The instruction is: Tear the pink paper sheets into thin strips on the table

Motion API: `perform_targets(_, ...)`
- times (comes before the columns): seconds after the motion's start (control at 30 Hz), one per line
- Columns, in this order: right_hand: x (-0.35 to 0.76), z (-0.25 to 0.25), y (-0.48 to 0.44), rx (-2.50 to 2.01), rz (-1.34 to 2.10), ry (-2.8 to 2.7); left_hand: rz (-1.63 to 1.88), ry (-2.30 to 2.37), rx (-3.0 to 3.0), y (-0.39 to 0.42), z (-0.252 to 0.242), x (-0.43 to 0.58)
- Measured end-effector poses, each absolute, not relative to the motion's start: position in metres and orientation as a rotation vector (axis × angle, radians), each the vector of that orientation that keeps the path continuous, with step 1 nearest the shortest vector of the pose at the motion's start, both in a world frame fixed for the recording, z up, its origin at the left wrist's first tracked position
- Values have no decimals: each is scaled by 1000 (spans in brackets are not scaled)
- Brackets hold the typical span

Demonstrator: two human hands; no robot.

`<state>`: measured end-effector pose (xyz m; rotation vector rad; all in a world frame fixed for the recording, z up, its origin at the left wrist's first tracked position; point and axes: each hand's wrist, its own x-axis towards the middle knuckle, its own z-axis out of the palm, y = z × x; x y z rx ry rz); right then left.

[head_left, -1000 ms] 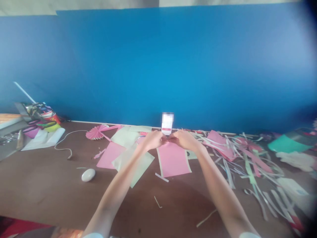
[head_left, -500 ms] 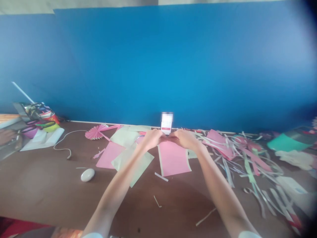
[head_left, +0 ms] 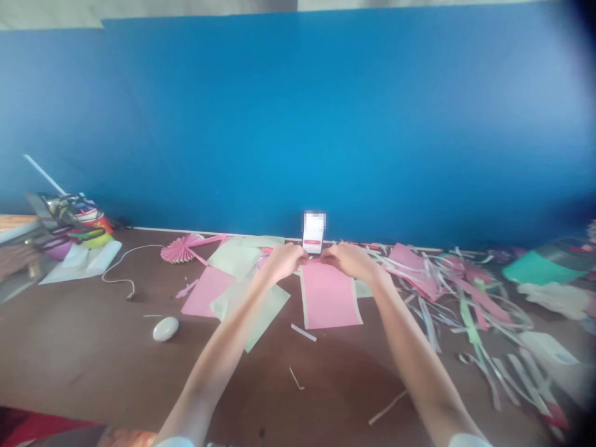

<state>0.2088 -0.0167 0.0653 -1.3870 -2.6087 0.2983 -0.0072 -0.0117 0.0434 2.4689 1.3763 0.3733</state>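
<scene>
A pink sheet of paper (head_left: 330,298) with pale strips along its side edges lies on the brown table in front of me. My left hand (head_left: 285,261) is closed at its far left corner, fingers pinched on the edge. At the far right part of the same edge, my right hand (head_left: 348,261) pinches the paper too. The fingertips of both hands are partly hidden. Just behind the far edge a phone (head_left: 313,242) stands upright with its screen lit.
Pale green sheets (head_left: 261,307) and a pink paper fan (head_left: 178,249) lie left, near a white computer mouse (head_left: 166,329). Cut paper strips (head_left: 465,304) heap up at right. Behind the table rises a blue partition (head_left: 298,124). Another person's hand (head_left: 16,259) is at far left.
My hands have moved slightly apart along the paper's far edge, showing more of the phone's bottom. The pink sheet has shifted slightly to the right.
</scene>
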Motion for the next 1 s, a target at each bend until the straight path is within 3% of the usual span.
perform_targets(0.4, 202, 56, -16, -1347, 164, -2617, 295, 1168, 2656, -12, 40, 1)
perform_targets(0.73, 211, 67, -17, -1263, 312, -2298, 467, 1383, 2537, -13, 44, -9)
perform_targets(1.0, 197, 59, -14, -1128, 503, -2043, 612, 1242, 2676, -18, 45, 13)
